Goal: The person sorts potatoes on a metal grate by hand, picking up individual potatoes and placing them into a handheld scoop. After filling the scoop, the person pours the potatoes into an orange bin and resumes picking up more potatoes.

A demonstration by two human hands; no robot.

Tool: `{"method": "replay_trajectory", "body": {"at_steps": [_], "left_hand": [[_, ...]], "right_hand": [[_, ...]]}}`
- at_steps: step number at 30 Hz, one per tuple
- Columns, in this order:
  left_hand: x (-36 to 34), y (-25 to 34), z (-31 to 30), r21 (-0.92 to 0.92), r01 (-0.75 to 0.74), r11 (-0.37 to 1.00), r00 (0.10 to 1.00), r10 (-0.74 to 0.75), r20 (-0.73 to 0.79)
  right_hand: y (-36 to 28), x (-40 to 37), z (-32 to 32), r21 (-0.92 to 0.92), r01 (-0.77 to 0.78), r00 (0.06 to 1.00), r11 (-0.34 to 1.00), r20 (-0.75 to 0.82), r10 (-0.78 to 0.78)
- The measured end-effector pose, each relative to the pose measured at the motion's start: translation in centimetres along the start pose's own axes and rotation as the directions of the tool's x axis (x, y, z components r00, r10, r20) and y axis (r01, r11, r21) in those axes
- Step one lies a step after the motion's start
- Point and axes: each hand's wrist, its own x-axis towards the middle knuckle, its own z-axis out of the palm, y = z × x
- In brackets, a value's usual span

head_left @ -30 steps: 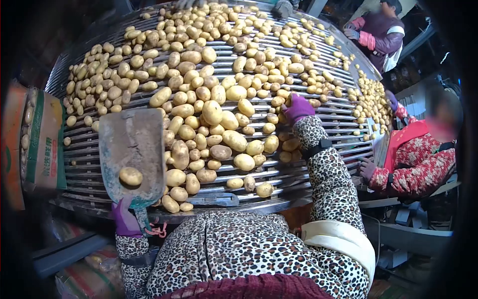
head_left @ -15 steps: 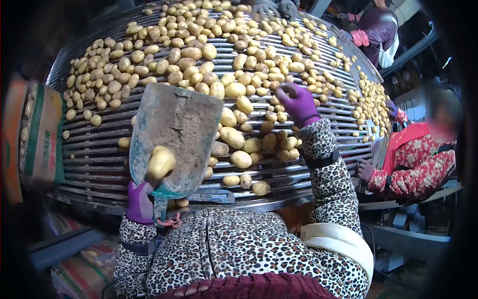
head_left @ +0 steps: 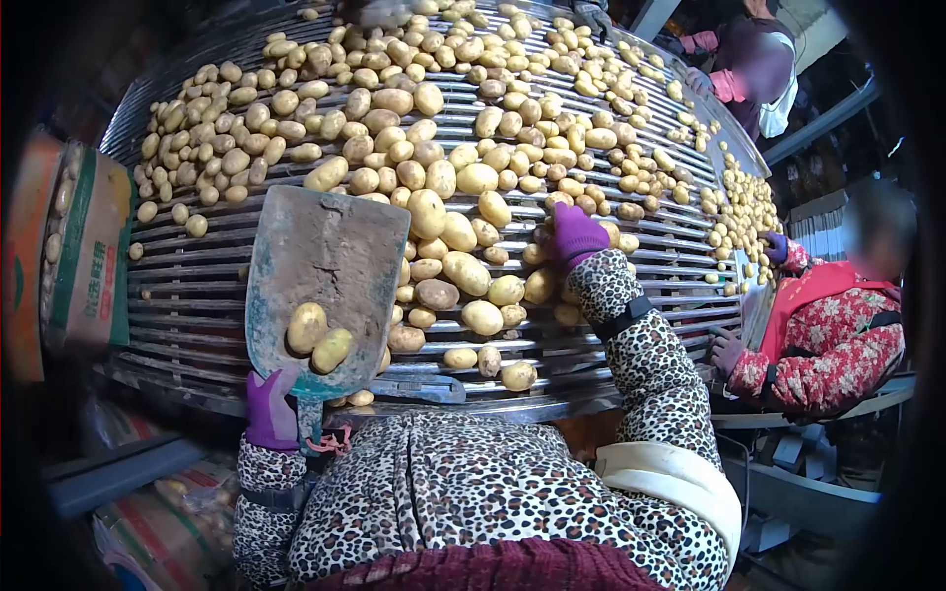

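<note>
My left hand (head_left: 271,410), in a purple glove, is beside the short handle of a dirt-caked, green-edged scoop shovel (head_left: 330,256). Its fingers point up and apart, with nothing between them. Two potatoes lie in the scoop near the handle end, a brownish potato (head_left: 306,327) and a yellower potato (head_left: 332,351). Also gloved in purple, my right hand (head_left: 577,236) reaches down among the potatoes (head_left: 466,273) on the metal-bar sorting table (head_left: 197,325). Its fingertips are hidden, so whether it grips a potato cannot be made out.
Printed cartons (head_left: 84,256) stand at the left edge. A blue-grey flat tool (head_left: 419,388) lies at the near edge. A co-worker in a red floral sleeve (head_left: 838,345) is at the right; another person (head_left: 749,69) works at the far right. Gloved hands show at the far edge.
The blurred potato above the scoop now rests in it beside a second potato. My right hand has moved down and slightly left onto the potatoes. My left hand's fingers have spread.
</note>
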Motion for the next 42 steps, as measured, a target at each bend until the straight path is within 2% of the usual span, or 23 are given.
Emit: {"method": "replay_trajectory", "body": {"at_steps": [8, 9, 14, 16, 17, 18, 20, 21, 22, 23, 24, 25, 26, 27, 28, 29, 30, 31, 32, 33, 34, 37, 42], "left_hand": [[0.1, 0.0, 0.5, 0.016, -0.011, 1.0, 0.999, 0.01, 0.049], [0.1, -0.1, 0.4, 0.06, -0.017, 0.998, 0.998, 0.013, 0.062], [-0.5, 1.0, 1.1, 0.192, -0.015, 0.981, 0.992, -0.009, 0.124], [-0.3, 0.0, 0.4, 0.329, -0.166, 0.93, 0.969, 0.092, 0.23], [0.0, -0.1, -0.1, 0.456, -0.285, 0.843, 0.94, 0.153, 0.305], [0.2, -0.1, -0.6, 0.556, -0.404, 0.726, 0.901, 0.213, 0.377], [0.2, 0.3, -1.2, 0.737, -0.623, 0.261, 0.78, 0.265, 0.566], [-0.1, 0.5, 0.1, 0.644, -0.501, 0.578, 0.861, 0.26, 0.437], [-0.2, 0.7, 1.2, 0.587, -0.444, 0.677, 0.887, 0.243, 0.392], [-0.3, 1.0, 2.0, 0.521, -0.381, 0.764, 0.911, 0.215, 0.351], [-0.2, 1.3, 2.4, 0.448, -0.312, 0.838, 0.933, 0.182, 0.31], [-0.2, 1.2, 2.1, 0.56, -0.432, 0.707, 0.89, 0.233, 0.392], [0.0, 1.1, 1.3, 0.643, -0.537, 0.546, 0.839, 0.267, 0.474], [0.0, 1.2, 0.8, 0.696, -0.621, 0.36, 0.784, 0.28, 0.555], [-0.2, 1.3, 0.7, 0.63, -0.474, 0.615, 0.874, 0.24, 0.423], [-0.5, 1.3, 0.8, 0.492, -0.294, 0.819, 0.942, 0.163, 0.293], [-0.5, 0.9, 0.3, 0.357, -0.15, 0.922, 0.975, 0.078, 0.21], [-0.6, 0.6, -0.2, 0.191, -0.015, 0.981, 0.992, -0.009, 0.124], [-0.7, 0.2, -1.5, 0.093, 0.077, 0.993, 0.993, -0.084, 0.078], [-1.1, 0.6, -1.1, -0.035, 0.118, 0.992, 0.992, -0.116, 0.047], [-1.3, 1.2, -0.5, -0.161, 0.145, 0.976, 0.989, -0.144, 0.019], [-2.3, 2.2, -0.1, -0.116, 0.126, 0.985, 0.987, -0.136, -0.082], [-3.4, 1.9, -0.3, -0.182, 0.205, 0.962, 0.967, -0.227, -0.112]], "right_hand": [[-0.2, -1.1, -1.2, -0.166, 0.132, 0.985, 0.977, 0.131, -0.11], [-0.6, -1.4, -2.0, -0.191, 0.153, 0.974, 0.97, 0.197, -0.115], [-1.2, -1.1, -1.6, -0.173, 0.206, 0.961, 0.963, 0.221, -0.166], [-1.3, -1.0, -2.2, -0.156, 0.236, 0.952, 0.959, 0.236, -0.196], [-0.4, -0.4, -1.6, -0.153, 0.257, 0.949, 0.954, 0.229, -0.219], [0.1, -0.6, -2.0, -0.054, 0.222, 0.967, 0.974, 0.137, -0.213], [0.6, -1.5, -2.7, 0.145, 0.183, 0.983, 0.972, -0.034, -0.18], [-0.1, -1.9, -2.7, 0.37, 0.319, 0.943, 0.873, -0.215, -0.254], [-1.6, -2.3, -2.7, 0.627, 0.369, 0.929, 0.686, -0.258, -0.264], [-4.7, -4.3, -5.2, 0.819, 0.348, 0.927, 0.457, -0.227, -0.299], [-7.1, -4.7, -5.9, 0.769, 0.498, 0.839, 0.402, -0.309, -0.448], [-9.0, -6.1, -7.8, 0.91, 0.361, 0.801, 0.204, -0.19, -0.568], [-11.1, -6.6, -9.0, 0.769, 0.582, 0.712, 0.264, -0.326, -0.621], [-11.0, -5.9, -9.3, 0.814, 0.511, 0.736, 0.275, -0.25, -0.628], [-10.5, -4.6, -9.7, 0.854, 0.435, 0.751, 0.286, -0.17, -0.638], [-8.8, -1.4, -7.7, 0.713, 0.548, 0.792, 0.438, -0.275, -0.545], [-6.3, 1.9, -5.9, 0.896, 0.33, 0.894, 0.299, -0.194, -0.403], [-3.6, 4.8, -5.6, 0.877, 0.283, 0.94, 0.388, -0.173, -0.294], [-0.9, 8.5, -3.9, 0.612, 0.264, 0.958, 0.746, -0.258, -0.127], [0.9, 10.9, -3.4, 0.531, 0.281, 0.941, 0.8, -0.316, -0.121], [1.2, 12.6, -2.9, 0.466, 0.23, 0.957, 0.854, -0.27, -0.11], [1.0, 16.9, -2.0, 0.223, 0.11, 0.99, 0.969, -0.115, -0.085], [-1.5, 18.6, -3.2, -0.024, 0.065, 0.993, 0.998, 0.096, -0.063]]}}
